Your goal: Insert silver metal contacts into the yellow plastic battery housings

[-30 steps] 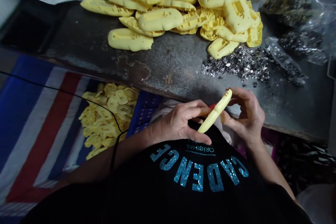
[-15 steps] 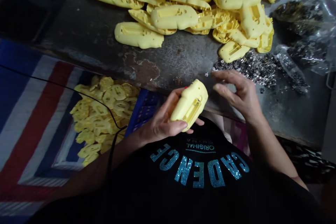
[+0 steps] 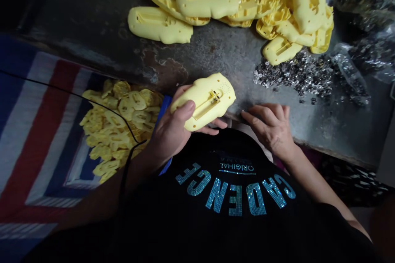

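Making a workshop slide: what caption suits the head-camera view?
Left hand holds a yellow moulded plastic shell; right hand rests on the worn metal bench.

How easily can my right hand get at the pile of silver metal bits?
Probably easily: your right hand rests on the worn bench just below the silver metal bits, with only bench surface between, and nothing stands in the way.

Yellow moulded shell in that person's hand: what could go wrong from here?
The left hand alone grips the yellow moulded shell, so it might slip and fall onto the heap of yellow pieces beside the table. The right hand rests on the metal table near the loose silver metal bits; a careless sweep could perhaps scatter them.
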Demonstrator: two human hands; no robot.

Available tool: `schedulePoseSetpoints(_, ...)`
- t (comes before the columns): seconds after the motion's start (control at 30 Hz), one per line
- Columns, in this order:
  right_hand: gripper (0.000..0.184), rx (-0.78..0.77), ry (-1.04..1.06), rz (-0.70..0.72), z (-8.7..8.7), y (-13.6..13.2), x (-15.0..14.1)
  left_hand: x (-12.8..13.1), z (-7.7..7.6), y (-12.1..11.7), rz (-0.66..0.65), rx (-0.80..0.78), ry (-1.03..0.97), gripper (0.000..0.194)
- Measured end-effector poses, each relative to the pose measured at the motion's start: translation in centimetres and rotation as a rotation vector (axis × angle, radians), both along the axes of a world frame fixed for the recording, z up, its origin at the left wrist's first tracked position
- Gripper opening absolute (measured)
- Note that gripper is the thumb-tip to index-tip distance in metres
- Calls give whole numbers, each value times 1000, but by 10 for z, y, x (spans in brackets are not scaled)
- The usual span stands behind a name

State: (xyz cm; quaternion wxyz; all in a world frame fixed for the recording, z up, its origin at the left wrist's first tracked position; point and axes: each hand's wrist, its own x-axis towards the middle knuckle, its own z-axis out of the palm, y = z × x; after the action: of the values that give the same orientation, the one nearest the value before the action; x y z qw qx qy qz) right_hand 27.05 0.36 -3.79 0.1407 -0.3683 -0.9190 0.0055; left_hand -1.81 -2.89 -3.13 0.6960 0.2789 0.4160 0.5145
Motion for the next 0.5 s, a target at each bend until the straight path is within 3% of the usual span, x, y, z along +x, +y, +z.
schedulePoseSetpoints(0.13,43,-2,62,-45,-4,-21,11,7,1,-1,5,11,48,47)
schedulePoseSetpoints(0.3,24,4,179,-93,-15,-23,6,18,4,-5,32,48,57,43)
schedulePoseSetpoints(0.5,3,-76,223,-189,-15,-17,-8,25,7,-8,54,32,117,45)
